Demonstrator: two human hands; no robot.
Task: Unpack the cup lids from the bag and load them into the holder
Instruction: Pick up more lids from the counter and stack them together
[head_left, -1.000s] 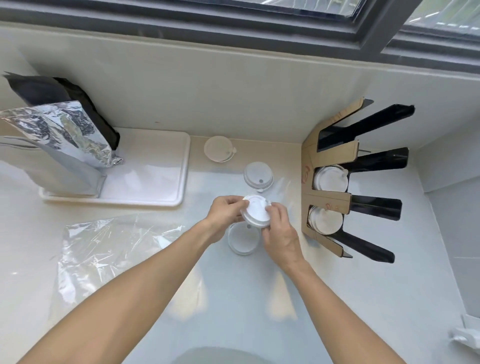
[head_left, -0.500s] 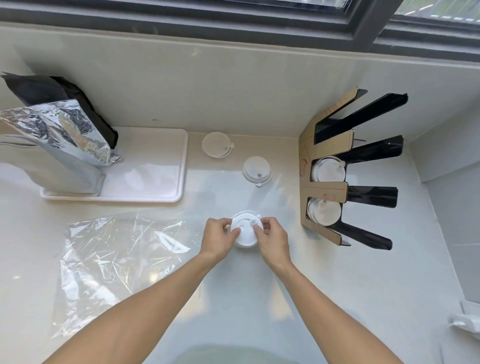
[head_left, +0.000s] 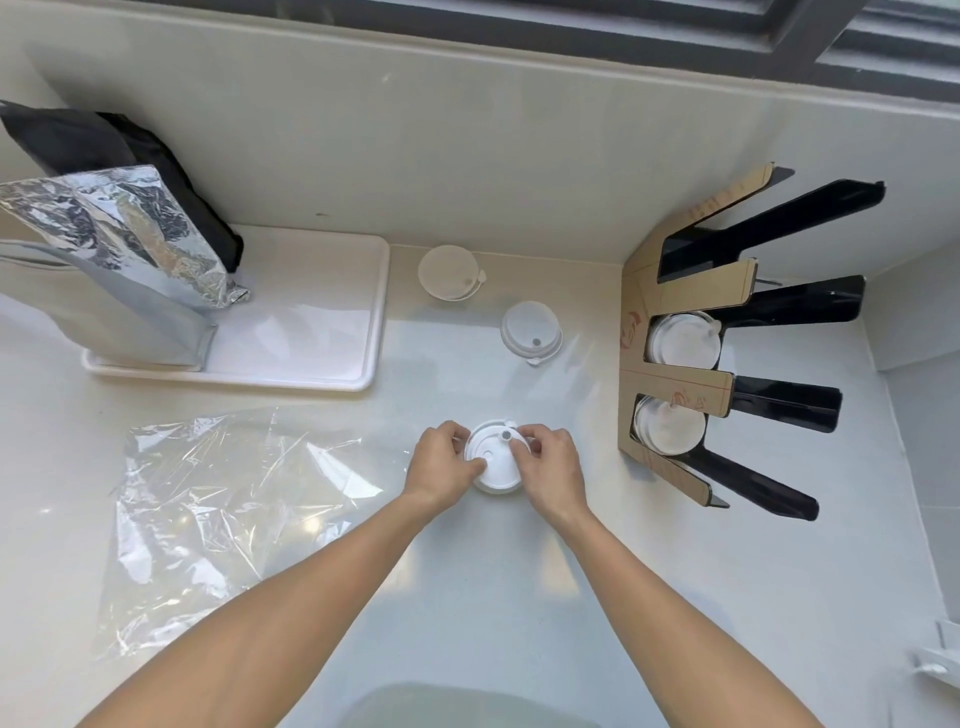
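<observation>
— Where are the hands?
— Both bare forearms reach forward, converging. The left hand (head_left: 441, 464) and right hand (head_left: 549, 470) sit close together, fingers curled, pinching opposite sides of one lid (head_left: 493, 462).

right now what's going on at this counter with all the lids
A person is sorting white plastic cup lids. Both hands, left hand and right hand, pinch the rim of a small stack of lids on the pale counter. Two more lids lie loose behind it. The cardboard-and-black lid holder at the right already has lids in two slots. The emptied clear plastic bag lies flat at the left.
</observation>
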